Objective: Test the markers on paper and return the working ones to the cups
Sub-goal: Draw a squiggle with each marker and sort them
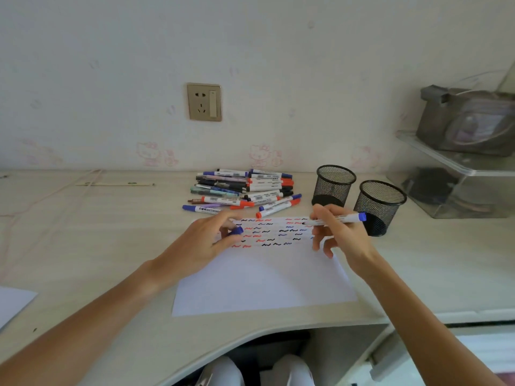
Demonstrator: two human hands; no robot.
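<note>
A white sheet of paper lies on the desk, its far part covered with several red, blue and black squiggles. My right hand grips an uncapped blue-ended whiteboard marker, tip pointing left near the paper's top right. My left hand pinches the blue cap over the paper's left edge. A pile of several markers lies behind the paper. Two black mesh cups stand at the right; nothing shows inside them.
A clear plastic box with a grey bag on top stands at the far right. A wall socket is behind. A thin stick and a cord lie far left. Another sheet's corner shows at the left edge.
</note>
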